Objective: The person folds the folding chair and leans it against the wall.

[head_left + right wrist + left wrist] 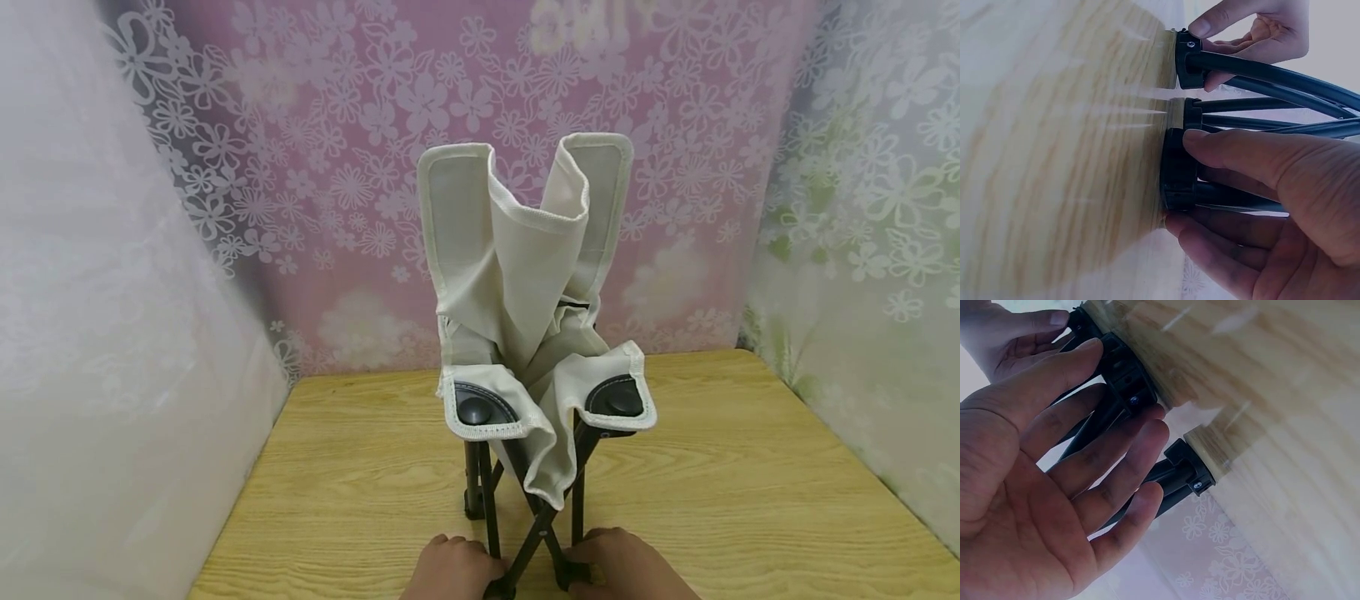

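A small folding chair (536, 275) with cream fabric and black legs stands partly folded on the wooden table, its seat sagging between the front corners. Low at the front, my left hand (453, 569) holds the left front foot (1190, 59) between thumb and fingers. My right hand (626, 567) grips the right front foot (1179, 178), thumb on one side and fingers round the other. In the left wrist view, the left palm (1029, 506) faces the camera and its fingers lie alongside a black foot (1127, 375). The back legs stand behind, apart from both hands.
The wood-grain table (360, 475) runs back to a pink flowered curtain (337, 167). A pale sheet (112, 375) hangs along the left side, and a whitish flowered sheet (870, 250) along the right.
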The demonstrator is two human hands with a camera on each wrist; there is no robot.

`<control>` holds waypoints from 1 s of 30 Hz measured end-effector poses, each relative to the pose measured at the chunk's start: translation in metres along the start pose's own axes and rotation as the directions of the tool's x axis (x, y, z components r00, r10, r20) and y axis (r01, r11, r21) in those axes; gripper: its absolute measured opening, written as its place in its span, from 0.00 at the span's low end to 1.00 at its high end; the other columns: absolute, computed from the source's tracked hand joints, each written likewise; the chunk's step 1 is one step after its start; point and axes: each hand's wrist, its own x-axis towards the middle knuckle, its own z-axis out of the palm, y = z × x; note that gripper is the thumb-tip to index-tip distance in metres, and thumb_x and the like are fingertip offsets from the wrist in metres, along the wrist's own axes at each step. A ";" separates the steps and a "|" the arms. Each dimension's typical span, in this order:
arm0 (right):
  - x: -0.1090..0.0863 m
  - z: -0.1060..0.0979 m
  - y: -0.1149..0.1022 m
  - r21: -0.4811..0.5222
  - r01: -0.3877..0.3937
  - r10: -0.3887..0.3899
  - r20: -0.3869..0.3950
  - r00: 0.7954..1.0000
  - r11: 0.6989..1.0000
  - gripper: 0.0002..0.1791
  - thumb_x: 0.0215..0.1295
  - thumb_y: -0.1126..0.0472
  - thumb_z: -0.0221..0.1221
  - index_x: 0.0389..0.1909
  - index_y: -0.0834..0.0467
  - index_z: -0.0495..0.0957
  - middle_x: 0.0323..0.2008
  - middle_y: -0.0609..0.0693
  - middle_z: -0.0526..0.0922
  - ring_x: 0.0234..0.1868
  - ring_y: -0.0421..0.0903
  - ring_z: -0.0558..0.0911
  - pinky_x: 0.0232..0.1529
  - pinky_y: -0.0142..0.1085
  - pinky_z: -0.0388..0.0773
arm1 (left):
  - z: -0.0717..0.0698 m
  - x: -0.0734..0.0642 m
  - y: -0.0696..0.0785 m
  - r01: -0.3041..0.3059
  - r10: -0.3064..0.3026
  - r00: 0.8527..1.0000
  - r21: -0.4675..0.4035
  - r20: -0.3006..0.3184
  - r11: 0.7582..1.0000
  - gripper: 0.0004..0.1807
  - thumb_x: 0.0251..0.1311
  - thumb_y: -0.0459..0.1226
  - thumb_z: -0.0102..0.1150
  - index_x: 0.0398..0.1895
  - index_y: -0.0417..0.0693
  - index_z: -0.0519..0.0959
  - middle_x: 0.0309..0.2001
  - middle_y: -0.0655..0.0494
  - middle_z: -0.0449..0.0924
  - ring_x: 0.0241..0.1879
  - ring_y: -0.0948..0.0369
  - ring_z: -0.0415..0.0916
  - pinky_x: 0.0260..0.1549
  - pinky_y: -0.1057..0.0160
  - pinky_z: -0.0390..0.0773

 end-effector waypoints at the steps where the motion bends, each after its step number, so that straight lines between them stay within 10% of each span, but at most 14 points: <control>1: 0.000 0.000 0.000 0.002 -0.006 0.006 0.003 1.000 1.000 0.15 0.60 0.55 0.75 0.46 0.57 0.92 0.40 0.49 0.91 0.41 0.48 0.88 0.44 0.50 0.86 | 0.000 0.000 0.000 0.001 -0.001 1.000 -0.001 0.006 1.000 0.09 0.67 0.54 0.66 0.34 0.73 0.93 0.20 0.70 0.82 0.18 0.71 0.68 0.20 0.70 0.57; 30: 0.004 -0.002 0.000 0.006 0.050 -0.050 0.006 0.999 0.999 0.14 0.58 0.58 0.75 0.44 0.59 0.93 0.35 0.46 0.91 0.34 0.35 0.84 0.37 0.37 0.83 | -0.003 0.006 0.002 0.036 -0.028 0.992 -0.065 0.121 0.997 0.21 0.68 0.49 0.68 0.15 0.63 0.79 0.14 0.69 0.66 0.16 0.69 0.59 0.20 0.69 0.56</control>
